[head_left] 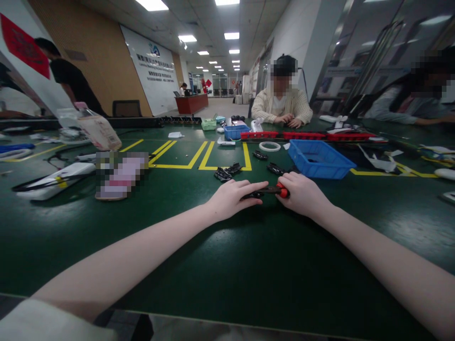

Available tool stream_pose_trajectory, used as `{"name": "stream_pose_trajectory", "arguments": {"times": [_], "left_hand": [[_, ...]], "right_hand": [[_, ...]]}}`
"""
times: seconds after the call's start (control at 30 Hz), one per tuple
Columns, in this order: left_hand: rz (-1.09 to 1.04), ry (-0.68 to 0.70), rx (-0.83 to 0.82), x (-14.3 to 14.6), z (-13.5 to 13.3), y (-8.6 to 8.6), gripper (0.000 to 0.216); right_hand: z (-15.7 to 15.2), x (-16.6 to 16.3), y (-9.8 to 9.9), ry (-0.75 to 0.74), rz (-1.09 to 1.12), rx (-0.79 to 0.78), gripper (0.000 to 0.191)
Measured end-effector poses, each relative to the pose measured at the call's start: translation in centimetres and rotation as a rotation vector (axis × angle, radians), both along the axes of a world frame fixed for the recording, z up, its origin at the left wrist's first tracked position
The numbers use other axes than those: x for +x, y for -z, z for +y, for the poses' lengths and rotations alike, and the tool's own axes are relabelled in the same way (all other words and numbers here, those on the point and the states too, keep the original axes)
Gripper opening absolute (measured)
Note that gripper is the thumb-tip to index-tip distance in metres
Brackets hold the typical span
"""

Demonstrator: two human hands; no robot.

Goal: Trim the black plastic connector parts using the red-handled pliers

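My left hand (232,198) rests on the green table (227,265), fingers closed over a small black part (253,194). My right hand (302,193) is wrapped round the red handle of a screwdriver (275,190), whose dark shaft points left to the black part. Both hands meet at the table's middle. Several more black parts (227,171) lie just beyond them.
A blue bin (319,158) stands beyond my right hand, with a tape roll (269,146) and red rails (305,136) behind. A person sits opposite, another at the far right. White devices (53,180), bags and cables lie at the left. Yellow lines mark the table.
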State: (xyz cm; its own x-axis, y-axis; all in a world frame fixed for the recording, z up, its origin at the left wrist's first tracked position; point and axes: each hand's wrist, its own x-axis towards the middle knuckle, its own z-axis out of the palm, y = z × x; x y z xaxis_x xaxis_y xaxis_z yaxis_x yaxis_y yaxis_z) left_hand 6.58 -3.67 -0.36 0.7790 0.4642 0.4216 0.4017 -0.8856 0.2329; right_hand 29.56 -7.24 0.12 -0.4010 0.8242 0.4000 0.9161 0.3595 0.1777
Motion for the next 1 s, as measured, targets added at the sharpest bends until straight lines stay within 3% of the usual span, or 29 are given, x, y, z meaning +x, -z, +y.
{"name": "stream_pose_trajectory", "arguments": {"times": [0.33,0.6,0.8,1.0], "left_hand": [[-0.058,0.062,-0.201,0.00,0.18,0.15,0.046],[-0.123,0.018,-0.250,0.25,0.55,0.29,0.050],[-0.042,0.054,-0.267,0.21,0.42,-0.14,0.045],[-0.110,0.079,-0.288,0.09,0.71,0.25,0.044]], "right_hand": [[-0.05,0.29,0.00,0.024,0.050,-0.013,0.007],[-0.02,-0.02,0.06,0.035,0.052,-0.018,0.007],[0.02,0.10,0.06,0.014,0.029,0.014,0.010],[0.17,0.08,0.43,0.010,0.033,0.021,0.012]]}}
